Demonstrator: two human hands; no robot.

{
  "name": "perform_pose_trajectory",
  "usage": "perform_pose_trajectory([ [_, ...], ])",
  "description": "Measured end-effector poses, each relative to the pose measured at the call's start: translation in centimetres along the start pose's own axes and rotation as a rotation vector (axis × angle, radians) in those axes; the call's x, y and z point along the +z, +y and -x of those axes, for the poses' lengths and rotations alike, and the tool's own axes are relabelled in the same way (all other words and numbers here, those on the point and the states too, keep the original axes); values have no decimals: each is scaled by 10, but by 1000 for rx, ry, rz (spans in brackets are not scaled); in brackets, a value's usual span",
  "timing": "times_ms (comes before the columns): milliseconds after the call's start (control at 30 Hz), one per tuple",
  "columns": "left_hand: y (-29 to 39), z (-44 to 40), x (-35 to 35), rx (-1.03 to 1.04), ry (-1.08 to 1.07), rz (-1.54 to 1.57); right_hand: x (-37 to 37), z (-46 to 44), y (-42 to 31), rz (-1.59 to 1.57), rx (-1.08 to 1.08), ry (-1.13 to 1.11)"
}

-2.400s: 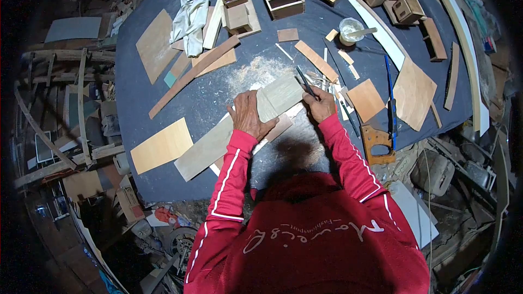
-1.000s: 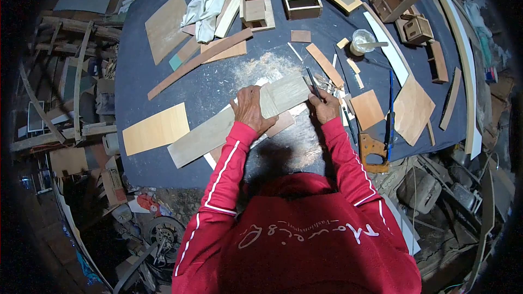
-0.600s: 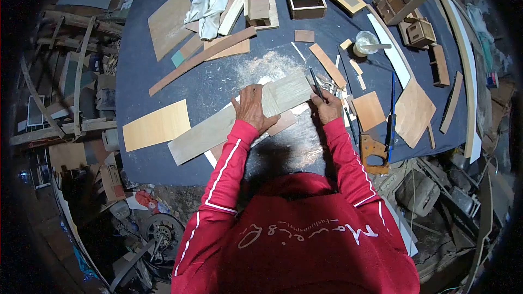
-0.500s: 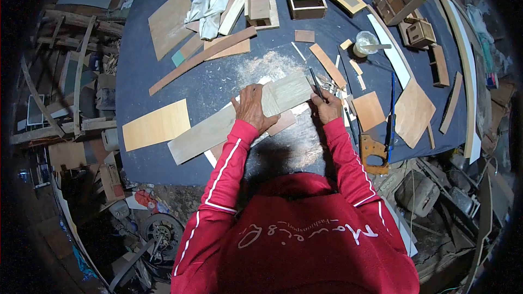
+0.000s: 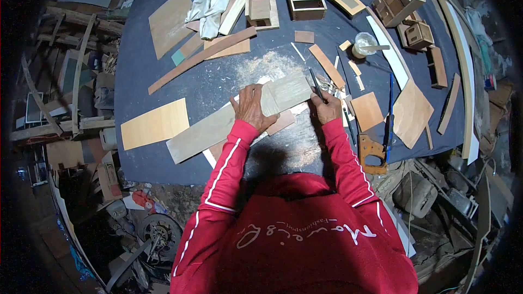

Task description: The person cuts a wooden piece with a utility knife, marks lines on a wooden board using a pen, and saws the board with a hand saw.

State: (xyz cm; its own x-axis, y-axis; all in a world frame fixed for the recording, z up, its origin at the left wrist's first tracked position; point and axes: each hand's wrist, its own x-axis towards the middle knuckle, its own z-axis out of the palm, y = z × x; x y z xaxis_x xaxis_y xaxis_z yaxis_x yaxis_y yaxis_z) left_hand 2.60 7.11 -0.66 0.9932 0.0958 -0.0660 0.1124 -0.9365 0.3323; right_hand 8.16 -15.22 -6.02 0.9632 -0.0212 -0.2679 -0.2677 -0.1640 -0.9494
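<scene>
A long greyish wooden board (image 5: pixel 204 130) lies slantwise on the cloth-covered table. A shorter, lighter wood piece (image 5: pixel 291 90) rests over its right end. My left hand (image 5: pixel 250 110) spans the board beside that piece, its fingers at the far edge and its thumb toward the near side. Close to the short piece's right end, my right hand (image 5: pixel 328 109) grips a slim black pen-like tool (image 5: pixel 315 83), pointing away from me; its exact kind is unclear. Below the boards, a small pinkish wood piece (image 5: pixel 281 123) shows partly.
A handsaw (image 5: pixel 373 152) lies at the right front. Beyond it are a square wood panel (image 5: pixel 368 111) and a cup with a stick (image 5: pixel 364 45). Small wooden boxes (image 5: pixel 306 4), a crumpled cloth (image 5: pixel 211 8) and a pale panel (image 5: pixel 154 123) lie around the table (image 5: pixel 136 166).
The camera view has shifted slightly. Both hands keep nearly the same places on the board and the black tool.
</scene>
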Motion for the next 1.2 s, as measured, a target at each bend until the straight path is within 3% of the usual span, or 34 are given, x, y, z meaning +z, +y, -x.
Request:
perform_pose_trajectory([
  [400,2,-1,-4,-38,-60,43,-44,-11,6,192,-212,283],
  [533,0,1,1,-6,1,21,-43,-2,1,6,-171,265],
  [667,-1,1,3,-22,-9,22,-44,1,4,-9,-112,216],
  [867,0,1,1,-28,-32,31,-33,4,10,-29,-205,210],
  [933,2,0,0,-24,-27,31,-32,8,2,30,-90,170],
  [1000,2,0,-2,-28,-45,51,-24,12,-5,-182,-153,208],
  [1033,2,0,-2,-28,-46,50,-29,11,-6,-12,-98,152],
  [1200,1,0,-1,-24,-43,53,-14,22,-33,-126,-47,12],
])
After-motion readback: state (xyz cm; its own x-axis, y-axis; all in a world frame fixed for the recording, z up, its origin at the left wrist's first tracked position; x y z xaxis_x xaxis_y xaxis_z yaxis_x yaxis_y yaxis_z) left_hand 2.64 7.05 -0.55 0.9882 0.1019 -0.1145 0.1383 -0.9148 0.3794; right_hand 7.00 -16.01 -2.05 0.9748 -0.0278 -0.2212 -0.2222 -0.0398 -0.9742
